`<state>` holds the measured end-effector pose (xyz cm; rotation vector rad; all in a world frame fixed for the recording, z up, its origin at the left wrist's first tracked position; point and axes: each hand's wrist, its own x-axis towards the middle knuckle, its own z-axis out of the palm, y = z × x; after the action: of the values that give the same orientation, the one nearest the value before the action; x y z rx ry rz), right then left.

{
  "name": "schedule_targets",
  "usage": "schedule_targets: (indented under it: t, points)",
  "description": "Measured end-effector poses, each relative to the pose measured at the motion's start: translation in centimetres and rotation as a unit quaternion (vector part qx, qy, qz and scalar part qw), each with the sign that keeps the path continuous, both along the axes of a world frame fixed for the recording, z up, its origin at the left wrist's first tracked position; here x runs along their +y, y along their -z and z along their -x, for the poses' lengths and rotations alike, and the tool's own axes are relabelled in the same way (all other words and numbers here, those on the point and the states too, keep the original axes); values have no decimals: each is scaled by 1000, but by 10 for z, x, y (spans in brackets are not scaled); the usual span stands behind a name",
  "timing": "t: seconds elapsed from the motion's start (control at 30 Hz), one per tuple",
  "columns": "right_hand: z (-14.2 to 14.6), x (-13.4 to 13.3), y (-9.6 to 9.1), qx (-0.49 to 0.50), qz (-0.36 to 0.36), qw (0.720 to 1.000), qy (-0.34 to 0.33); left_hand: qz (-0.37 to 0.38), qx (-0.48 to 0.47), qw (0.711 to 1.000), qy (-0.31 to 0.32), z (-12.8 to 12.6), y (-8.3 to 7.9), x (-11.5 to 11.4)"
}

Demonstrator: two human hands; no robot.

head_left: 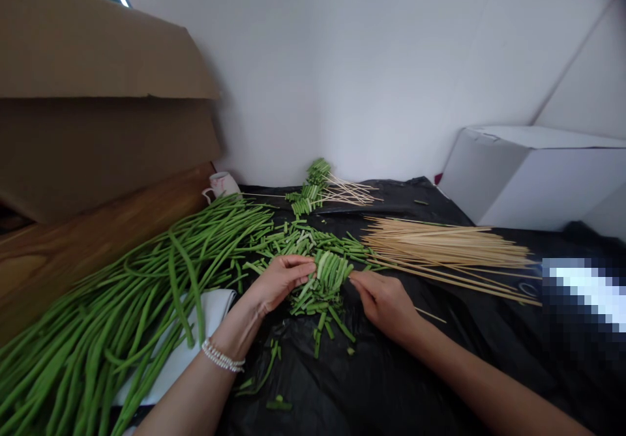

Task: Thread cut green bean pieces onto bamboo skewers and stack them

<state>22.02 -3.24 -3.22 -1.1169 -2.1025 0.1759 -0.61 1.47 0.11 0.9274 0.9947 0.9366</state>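
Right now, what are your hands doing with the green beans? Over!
Left hand and right hand both gripping a skewered row of cut bean pieces. Loose cut pieces underneath. Bare skewers right, long beans left.

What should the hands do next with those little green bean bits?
Probably push the row of bean pieces further along its skewer: the left hand steadies the row while the right hand pinches its other end, and loose cut pieces lie just below.

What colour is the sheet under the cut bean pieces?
Black, a glossy plastic sheet covering the table; it shows clearly in the head view, beneath the cut bean pieces.
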Motion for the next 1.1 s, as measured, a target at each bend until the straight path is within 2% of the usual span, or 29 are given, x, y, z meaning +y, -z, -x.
schedule_targets:
  t: [0.17,0.3,0.4,0.5,0.57,0.67,0.77,0.9,1.0,1.1]
  points:
    - [0,2,0,4,1,1000,4,-11,19,1000,-3,-3,5,0]
    - [-1,4,0,1,-37,999,26,-94,119,988,-2,0,2,3]
    - [-4,7,-1,8,-59,997,52,-186,266,946,14,9,-3,5]
    - [-7,9,0,9,-66,995,68,-220,386,894,62,21,-2,7]
    - [-8,10,2,7,-64,996,68,-221,424,872,103,28,2,8]
    - [-7,10,3,6,-63,996,65,-218,438,858,154,32,5,7]
    - [-7,10,3,5,-64,996,64,-216,406,874,157,30,-1,7]
    - [-7,9,1,8,-66,996,60,-202,299,930,75,26,-14,7]
    - [-6,8,1,12,-65,996,54,-136,175,975,20,22,-16,7]
    - [-4,6,1,13,-63,997,38,-58,68,996,-11,17,-13,5]
